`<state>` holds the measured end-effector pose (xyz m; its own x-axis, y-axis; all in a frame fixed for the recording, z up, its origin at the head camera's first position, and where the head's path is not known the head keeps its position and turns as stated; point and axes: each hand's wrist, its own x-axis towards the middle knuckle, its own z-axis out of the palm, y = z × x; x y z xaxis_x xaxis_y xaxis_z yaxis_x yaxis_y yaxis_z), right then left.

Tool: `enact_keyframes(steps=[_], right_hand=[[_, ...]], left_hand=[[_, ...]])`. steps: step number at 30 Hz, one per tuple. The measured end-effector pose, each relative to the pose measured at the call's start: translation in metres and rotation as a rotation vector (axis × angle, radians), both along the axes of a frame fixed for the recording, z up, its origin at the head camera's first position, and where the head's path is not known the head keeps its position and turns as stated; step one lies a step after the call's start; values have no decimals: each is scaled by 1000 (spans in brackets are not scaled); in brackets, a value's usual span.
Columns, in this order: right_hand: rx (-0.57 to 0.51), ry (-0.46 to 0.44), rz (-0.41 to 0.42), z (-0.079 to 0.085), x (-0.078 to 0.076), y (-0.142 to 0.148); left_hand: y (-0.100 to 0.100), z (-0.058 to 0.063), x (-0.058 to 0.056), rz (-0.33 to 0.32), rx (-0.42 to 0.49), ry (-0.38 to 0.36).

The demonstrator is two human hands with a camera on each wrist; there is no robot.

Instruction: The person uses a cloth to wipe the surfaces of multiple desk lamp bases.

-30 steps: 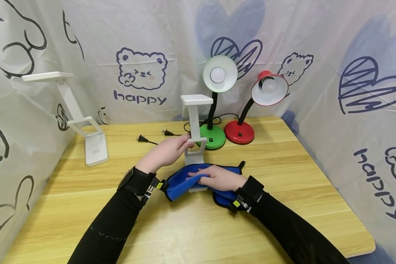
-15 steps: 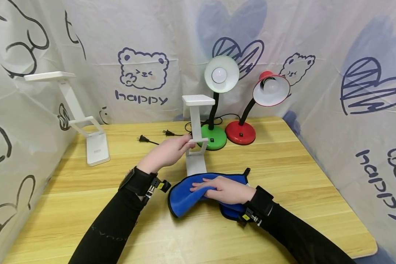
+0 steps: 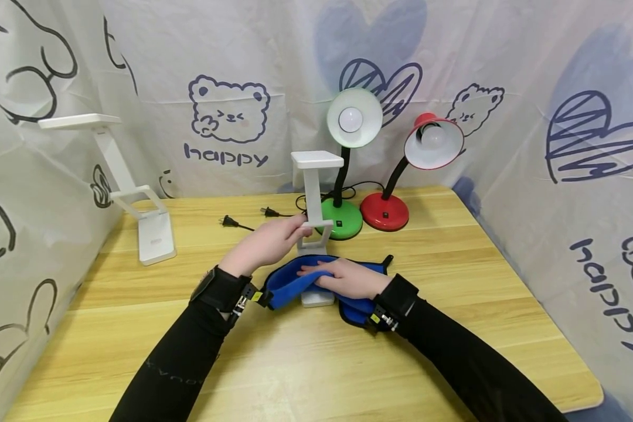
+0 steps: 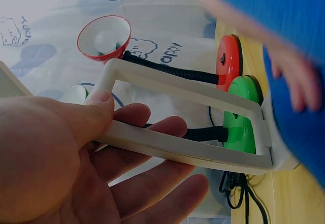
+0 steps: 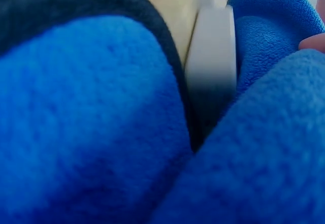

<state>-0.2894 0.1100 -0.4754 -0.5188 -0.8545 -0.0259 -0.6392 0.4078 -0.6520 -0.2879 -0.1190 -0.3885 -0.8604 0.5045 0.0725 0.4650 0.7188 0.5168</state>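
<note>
A white folding desk lamp (image 3: 312,190) stands upright at the table's middle. My left hand (image 3: 268,241) grips its hinged support frame (image 4: 177,88), the thumb on one side of the bar and fingers on the other. A blue cloth (image 3: 287,287) with black edging lies over the lamp's flat base (image 3: 316,300), whose front end shows below it. My right hand (image 3: 348,279) presses on the cloth with fingers extended, a fold caught between thumb and fingers. Blue cloth (image 5: 91,107) fills most of the right wrist view, beside a white strip of the base.
Behind the lamp stand a green-based lamp (image 3: 352,220) and a red-based lamp (image 3: 385,212). Two black plugs (image 3: 229,221) lie on the table left of them. Another white desk lamp (image 3: 156,237) stands far left. Printed curtains (image 3: 227,53) surround the table.
My right hand slid the cloth along the base toward the person, then back away toward the lamp's upright. My left hand kept its grip on the frame, and the lamp stayed in place.
</note>
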Motion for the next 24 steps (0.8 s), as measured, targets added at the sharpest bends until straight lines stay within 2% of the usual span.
enact_keyframes(steps=[6, 13, 19, 24], right_hand=[[6, 52, -57, -2, -19, -8], [23, 103, -29, -1, -24, -11], [27, 103, -39, 0, -19, -12], [31, 75, -29, 8, 1, -12]], left_hand=[[-1, 1, 1, 4, -5, -5], [0, 2, 0, 5, -7, 1], [1, 2, 0, 9, -4, 1], [0, 1, 1, 3, -1, 2]])
